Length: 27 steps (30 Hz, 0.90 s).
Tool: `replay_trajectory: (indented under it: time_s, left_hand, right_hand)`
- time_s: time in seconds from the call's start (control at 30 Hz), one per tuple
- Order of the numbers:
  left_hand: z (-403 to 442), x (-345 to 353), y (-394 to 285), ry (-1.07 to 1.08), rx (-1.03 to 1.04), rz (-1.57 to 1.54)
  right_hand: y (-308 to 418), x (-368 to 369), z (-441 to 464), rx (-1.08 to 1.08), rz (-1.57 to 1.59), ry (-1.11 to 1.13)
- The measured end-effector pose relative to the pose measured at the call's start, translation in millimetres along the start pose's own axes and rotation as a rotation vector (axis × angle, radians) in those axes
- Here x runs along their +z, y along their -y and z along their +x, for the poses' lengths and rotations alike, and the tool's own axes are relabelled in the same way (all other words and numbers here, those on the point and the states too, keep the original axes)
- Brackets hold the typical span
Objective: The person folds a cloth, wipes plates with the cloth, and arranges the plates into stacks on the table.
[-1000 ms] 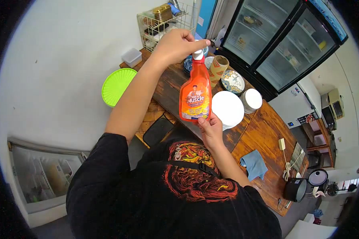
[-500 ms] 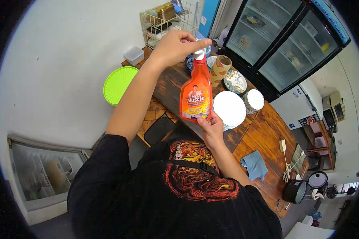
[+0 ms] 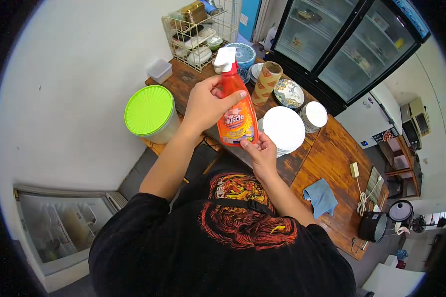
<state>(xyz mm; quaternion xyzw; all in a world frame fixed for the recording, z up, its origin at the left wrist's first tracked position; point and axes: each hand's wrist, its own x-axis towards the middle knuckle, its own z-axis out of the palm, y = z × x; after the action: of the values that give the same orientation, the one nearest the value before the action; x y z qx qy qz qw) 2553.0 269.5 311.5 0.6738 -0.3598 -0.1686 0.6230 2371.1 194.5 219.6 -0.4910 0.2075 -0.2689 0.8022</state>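
An orange-red spray bottle [image 3: 237,116] with a white spray head [image 3: 226,58] is held up in front of my chest, its label towards me. My left hand [image 3: 205,104] is closed round the upper body of the bottle, thumb across its front. At the bottle's base, my right hand [image 3: 262,154] grips the lower corner, thumb in front. Behind the bottle, a stack of white plates [image 3: 284,128] and a patterned paper roll [image 3: 267,83] stand on the wooden table [image 3: 327,156].
A green-lidded container [image 3: 148,110] stands at the left. Farther back are a wire rack [image 3: 198,42], patterned bowls [image 3: 289,93], small white plates [image 3: 314,115] and a glass-door fridge [image 3: 342,47]. To the right lie a blue cloth [image 3: 320,198], a cable [image 3: 362,200] and a black pot [image 3: 372,226].
My left hand has come down from the white spray head to the bottle's upper body, uncovering the spray head. The bottle leans a little more to the left. My right hand still holds the base.
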Motion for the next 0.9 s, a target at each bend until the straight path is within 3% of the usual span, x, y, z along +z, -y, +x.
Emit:
replay_trajectory:
  time_s: [0.07,0.2,0.23,0.37,0.43,0.53,0.7,0.9]
  left_hand:
    - [-3,1,-1,-0.014,-0.020,-0.012]
    - [-9,-1,-14,-0.043,-0.069,-0.096]
    - [-8,-2,-10,-0.046,-0.068,-0.093]
    - [0,-9,25,0.161,-0.025,-0.873]
    - [1,-11,35,0.206,0.001,-0.945]
    - [2,-11,43,0.354,0.073,-1.176]
    - [2,-5,51,0.424,0.044,-1.317]
    - [5,3,45,0.497,0.030,-1.472]
  right_hand:
    - [0,2,-1,-0.001,-0.024,-0.004]
    - [1,10,-3,-0.406,-0.515,-0.137]
    - [5,12,-4,-0.407,-0.513,-0.133]
    - [24,13,-7,-1.032,-1.065,-0.233]
    - [22,12,-5,-1.238,-1.110,-0.271]
    - [23,10,-9,-1.328,-1.167,-0.252]
    - [27,11,-20,-1.400,-1.252,-0.171]
    - [27,13,-25,-1.361,-1.293,-0.097]
